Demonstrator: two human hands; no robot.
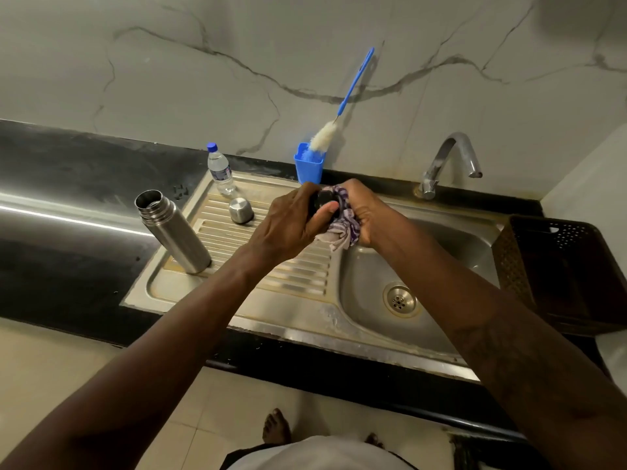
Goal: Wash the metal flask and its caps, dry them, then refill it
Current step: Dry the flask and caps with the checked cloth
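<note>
Flask cap (324,200) gripped in L hand (291,222), R hand (367,213) clamps cloth (343,229) against it.

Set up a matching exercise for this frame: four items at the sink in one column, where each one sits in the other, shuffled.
Items:
1 metal flask
2 steel outer cap
3 black inner cap
4 bottle brush

Places:
A in the blue holder
B in the left hand, against the striped cloth
C standing open at the left end of the drainboard
D resting dome up on the drainboard's ridges

Pairs: 1-C; 2-D; 3-B; 4-A
</note>
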